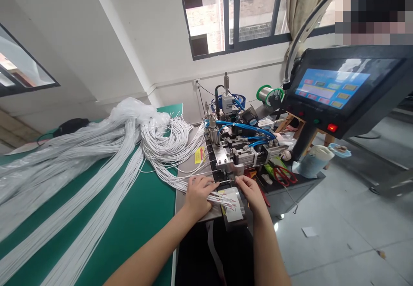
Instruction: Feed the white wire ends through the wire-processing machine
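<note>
My left hand (199, 198) is closed over a bunch of white cables (222, 200), whose stripped ends with reddish wires stick out past its thumb. One single cable (226, 182) runs from the left thumb across to my right hand (248, 188). The right thumb and index finger are pinched at its tip, right at the front of a metal bench machine (222, 155) with pneumatic cylinders and blue hoses. Exactly what part of the tip they grip is too small to see. Beneath the cable ends lies a white pad (235, 210) on a small metal block.
Long bundles of white cable (106, 182) cover the green table (155, 230) on the left, partly in clear plastic. A touchscreen (332, 88) stands at the right. Red-handled scissors (285, 176), a plastic jug (314, 161) and a green-rimmed wire spool (269, 94) surround the machine.
</note>
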A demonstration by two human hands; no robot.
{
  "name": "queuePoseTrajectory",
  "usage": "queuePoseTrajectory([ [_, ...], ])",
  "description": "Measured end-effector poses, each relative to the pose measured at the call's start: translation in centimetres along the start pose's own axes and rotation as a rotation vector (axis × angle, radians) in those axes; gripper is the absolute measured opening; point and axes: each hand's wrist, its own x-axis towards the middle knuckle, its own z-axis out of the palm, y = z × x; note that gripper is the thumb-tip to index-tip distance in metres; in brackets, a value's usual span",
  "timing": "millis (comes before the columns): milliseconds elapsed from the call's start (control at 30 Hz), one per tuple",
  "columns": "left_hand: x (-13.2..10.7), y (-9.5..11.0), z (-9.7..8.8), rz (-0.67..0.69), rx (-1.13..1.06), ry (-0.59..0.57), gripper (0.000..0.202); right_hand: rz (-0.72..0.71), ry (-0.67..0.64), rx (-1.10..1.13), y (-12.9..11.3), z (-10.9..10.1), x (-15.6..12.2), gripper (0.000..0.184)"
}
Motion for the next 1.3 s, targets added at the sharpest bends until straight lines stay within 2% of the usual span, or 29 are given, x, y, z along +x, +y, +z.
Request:
queuePoseTrajectory([
  [167, 0.2, 0.4, -0.4, -0.048, 0.031, 0.088, 0.025, -0.103, 0.123, -0.145, -1.2, -0.5, -1.0, 0.036],
  [267, 0.1, 0.4, -0.6, -0.052, 0.026, 0.154, 0.024, -0.137, 0.123, -0.193, -2.6, -0.3, -2.0, 0.033],
  [333, 0.0, 0.3, -0.6, -0.033, 0.005, 0.164, 0.026, -0.174, 0.071, -0.256, -3.6, -0.1, -2.7, 0.030],
  [467, -0.2, 0.0, -0.5, -0.001, -0.058, 0.136, 0.028, -0.346, -0.108, -0.461, -5.3, 0.5, -3.5, 0.015],
  [567, -0.3, -0.2, -0.3, 0.014, -0.069, 0.113, 0.031, -0.410, -0.194, -0.526, -6.0, 1.3, -3.6, 0.010],
  [667, -0.3, -0.4, -0.2, 0.043, -0.067, 0.105, 0.033, -0.421, -0.213, -0.518, -6.1, 2.1, -3.3, 0.010],
  [800, -0.3, -0.3, -0.3, 0.044, -0.052, 0.116, 0.032, -0.429, -0.161, -0.496, -5.8, 2.8, -2.8, 0.014],
  [1000, 0.1, 0.3, -1.2, -0.058, 0.041, 0.142, 0.026, -0.338, -0.018, -0.442, -4.8, 1.7, -2.0, 0.021],
  [1133, 0.2, 0.0, -1.3, -0.103, 0.068, 0.124, 0.024, -0.322, 0.004, -0.431, -4.4, 1.2, -1.7, 0.022],
  [1300, 0.2, -0.8, -1.1, -0.023, -0.011, 0.099, 0.025, -0.313, -0.030, -0.417, -4.9, 1.4, -2.0, 0.021],
])
